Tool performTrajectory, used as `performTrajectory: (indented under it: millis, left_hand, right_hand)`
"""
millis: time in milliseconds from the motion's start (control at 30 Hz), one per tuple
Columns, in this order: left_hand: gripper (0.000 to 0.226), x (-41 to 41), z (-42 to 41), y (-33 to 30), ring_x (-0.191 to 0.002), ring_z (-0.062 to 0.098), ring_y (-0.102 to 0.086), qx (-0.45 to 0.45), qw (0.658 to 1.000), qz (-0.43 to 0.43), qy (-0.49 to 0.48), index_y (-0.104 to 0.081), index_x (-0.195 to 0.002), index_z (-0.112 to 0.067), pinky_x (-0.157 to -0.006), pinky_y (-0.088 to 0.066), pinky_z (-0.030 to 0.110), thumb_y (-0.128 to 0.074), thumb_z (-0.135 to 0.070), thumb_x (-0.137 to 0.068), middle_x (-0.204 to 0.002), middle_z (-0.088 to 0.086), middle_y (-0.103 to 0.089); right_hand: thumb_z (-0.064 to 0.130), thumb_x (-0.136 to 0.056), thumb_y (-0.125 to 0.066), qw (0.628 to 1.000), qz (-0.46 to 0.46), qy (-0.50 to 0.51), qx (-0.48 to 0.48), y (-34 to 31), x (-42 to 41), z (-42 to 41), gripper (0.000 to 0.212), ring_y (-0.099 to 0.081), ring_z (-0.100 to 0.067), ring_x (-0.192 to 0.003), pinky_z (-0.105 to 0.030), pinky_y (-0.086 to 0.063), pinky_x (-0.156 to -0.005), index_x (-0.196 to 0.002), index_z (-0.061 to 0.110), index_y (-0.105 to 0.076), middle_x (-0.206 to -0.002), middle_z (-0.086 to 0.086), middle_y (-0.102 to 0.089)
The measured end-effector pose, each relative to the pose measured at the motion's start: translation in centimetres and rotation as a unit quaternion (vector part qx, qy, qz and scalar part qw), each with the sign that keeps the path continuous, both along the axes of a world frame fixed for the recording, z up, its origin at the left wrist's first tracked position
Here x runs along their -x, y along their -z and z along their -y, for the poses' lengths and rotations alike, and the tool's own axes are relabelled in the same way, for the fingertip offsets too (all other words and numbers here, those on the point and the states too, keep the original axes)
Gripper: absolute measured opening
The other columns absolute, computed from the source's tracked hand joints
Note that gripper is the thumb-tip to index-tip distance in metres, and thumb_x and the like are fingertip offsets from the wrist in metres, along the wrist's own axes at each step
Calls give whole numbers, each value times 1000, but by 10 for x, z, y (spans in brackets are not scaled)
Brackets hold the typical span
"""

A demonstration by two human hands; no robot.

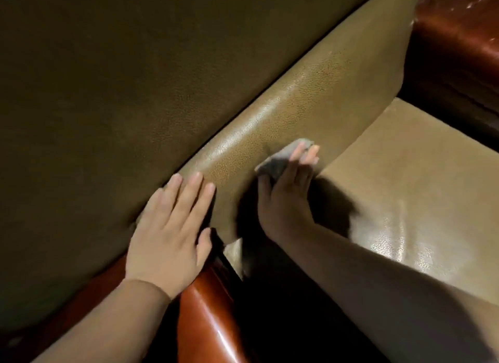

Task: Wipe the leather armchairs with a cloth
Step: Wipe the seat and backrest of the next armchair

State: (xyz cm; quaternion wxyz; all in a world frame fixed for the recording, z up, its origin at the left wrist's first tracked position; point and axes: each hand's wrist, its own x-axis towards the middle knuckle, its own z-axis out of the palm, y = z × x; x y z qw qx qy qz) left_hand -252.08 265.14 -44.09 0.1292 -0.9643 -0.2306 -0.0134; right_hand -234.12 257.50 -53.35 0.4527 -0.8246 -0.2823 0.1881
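Straight fingers (305, 153) of the right hand (286, 198) press the cloth (280, 160) at centre frame; the left hand (172, 227) lies flat. The seat (405, 200) looks glossy, perhaps wiped; much is judged left.

From my remote feed, both forearms were bare to the frame's edge, no sleeves, watch or rings visible. The left hand (172, 227) showed short, trimmed nails. The right hand (286, 192) sat in shadow, motion-blurred, so its details were possibly lost.
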Motion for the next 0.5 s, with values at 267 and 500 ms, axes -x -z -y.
performTrajectory:
  millis: [267, 500]
  left_hand:
    - [81, 29, 6, 20, -160, 31, -18, 64, 987, 104, -101, -16, -167, -12, -128, -16, 44, -47, -41, -99, -175, 8, -14]
    - [96, 27, 27, 25, -162, 21, -8, 62, 973, 112, -191, -10, -168, -17, -129, -6, 42, -57, -45, -90, -177, 3, -10]
  right_hand:
    - [54, -97, -37, 990, 115, 20, -78, -33, 30, -28, 83, 2, -53, -155, -58, -8, -127, -166, 16, -9, -170, -27, 5]
    - [43, -107, 10, 929, 327, -149, 90, 11, 19, -5, 65, 10, -58, -153, -65, 4, -124, -166, 17, 2, -170, -26, 5]
